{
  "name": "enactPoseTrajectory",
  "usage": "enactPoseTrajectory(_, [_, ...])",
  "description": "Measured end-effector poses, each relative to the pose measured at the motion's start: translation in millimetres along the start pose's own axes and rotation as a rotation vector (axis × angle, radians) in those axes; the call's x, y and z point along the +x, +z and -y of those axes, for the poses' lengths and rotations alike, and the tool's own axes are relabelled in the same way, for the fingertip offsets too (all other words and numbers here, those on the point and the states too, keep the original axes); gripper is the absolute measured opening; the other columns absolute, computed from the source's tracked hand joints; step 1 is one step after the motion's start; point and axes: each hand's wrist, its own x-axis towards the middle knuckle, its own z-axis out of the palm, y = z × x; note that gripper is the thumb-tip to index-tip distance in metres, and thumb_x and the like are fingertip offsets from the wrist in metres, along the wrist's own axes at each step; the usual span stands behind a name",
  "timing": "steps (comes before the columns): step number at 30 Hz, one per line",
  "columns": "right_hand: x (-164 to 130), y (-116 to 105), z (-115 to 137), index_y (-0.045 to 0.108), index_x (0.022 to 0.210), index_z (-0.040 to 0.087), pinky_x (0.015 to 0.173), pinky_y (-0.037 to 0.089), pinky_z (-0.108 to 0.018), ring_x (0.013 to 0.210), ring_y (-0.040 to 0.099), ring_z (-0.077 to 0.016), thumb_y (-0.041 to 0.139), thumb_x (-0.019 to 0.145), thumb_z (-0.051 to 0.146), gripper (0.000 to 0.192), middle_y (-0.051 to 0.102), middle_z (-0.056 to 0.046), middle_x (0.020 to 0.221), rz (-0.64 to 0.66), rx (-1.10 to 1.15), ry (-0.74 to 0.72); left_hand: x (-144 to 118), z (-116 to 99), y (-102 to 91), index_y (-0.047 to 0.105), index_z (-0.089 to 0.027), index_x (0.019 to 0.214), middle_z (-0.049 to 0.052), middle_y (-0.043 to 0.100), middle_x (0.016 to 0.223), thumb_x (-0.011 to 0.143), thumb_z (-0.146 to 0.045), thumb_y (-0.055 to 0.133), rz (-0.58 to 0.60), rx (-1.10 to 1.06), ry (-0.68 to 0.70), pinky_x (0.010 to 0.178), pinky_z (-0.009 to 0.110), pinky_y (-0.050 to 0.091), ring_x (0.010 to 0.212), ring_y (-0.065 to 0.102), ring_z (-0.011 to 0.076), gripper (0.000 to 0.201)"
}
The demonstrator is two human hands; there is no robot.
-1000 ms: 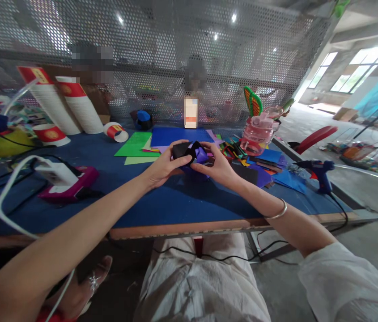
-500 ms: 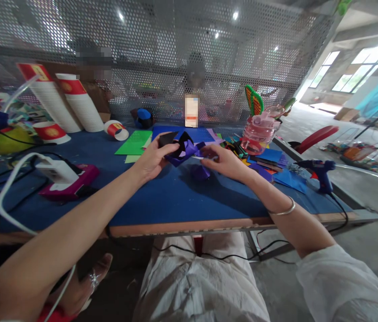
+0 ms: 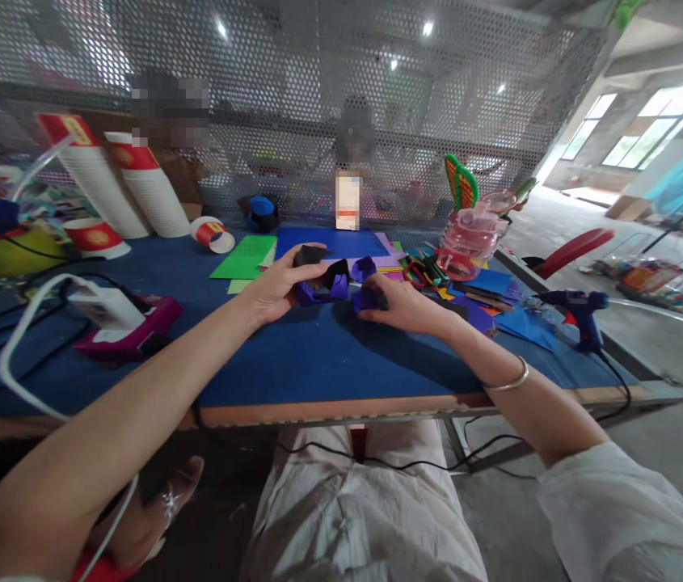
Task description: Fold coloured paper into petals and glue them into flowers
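Near the middle of the table, my left hand (image 3: pixel 277 289) is closed around a black and purple folded paper piece (image 3: pixel 337 284), thumb on its dark side. My right hand (image 3: pixel 405 304) curls its fingers around a small purple paper piece (image 3: pixel 363 302) just to the right. Whether that piece is lifted off the table is hard to make out. Another bit of purple paper (image 3: pixel 364 267) shows right behind it. A blue sheet (image 3: pixel 310 239) and a green sheet (image 3: pixel 246 257) lie beyond my hands.
Stacked paper cups (image 3: pixel 153 194) lean at the back left, near a purple power strip (image 3: pixel 156 323) with cables. On the right are a pink jug (image 3: pixel 468 242), blue paper scraps (image 3: pixel 526 323) and a blue glue gun (image 3: pixel 587 317). A perforated metal panel (image 3: pixel 293 97) rises behind the table (image 3: pixel 310 364).
My right hand has moved down onto the small purple piece that was lying on the table and closed on it. The piece in my left hand has turned and sits slightly lower.
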Motion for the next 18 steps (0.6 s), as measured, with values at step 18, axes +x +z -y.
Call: enactPoseTrajectory(18, [2.8, 7.6, 14.5, 0.06, 0.131, 0.023, 0.084, 0.054, -0.037, 0.104, 0.064, -0.0236, 0.067, 0.091, 0.052, 0.051, 0.068, -0.011, 0.123, -0.461, 0.386, 0.0, -6.3, 8.2, -5.1, 0.063, -0.025, 0.124, 0.009, 0.061, 0.134, 0.074, -0.037, 0.081, 0.134, 0.773, 0.591, 0.117, 0.048, 0.037, 0.128, 0.055, 0.0315, 0.055])
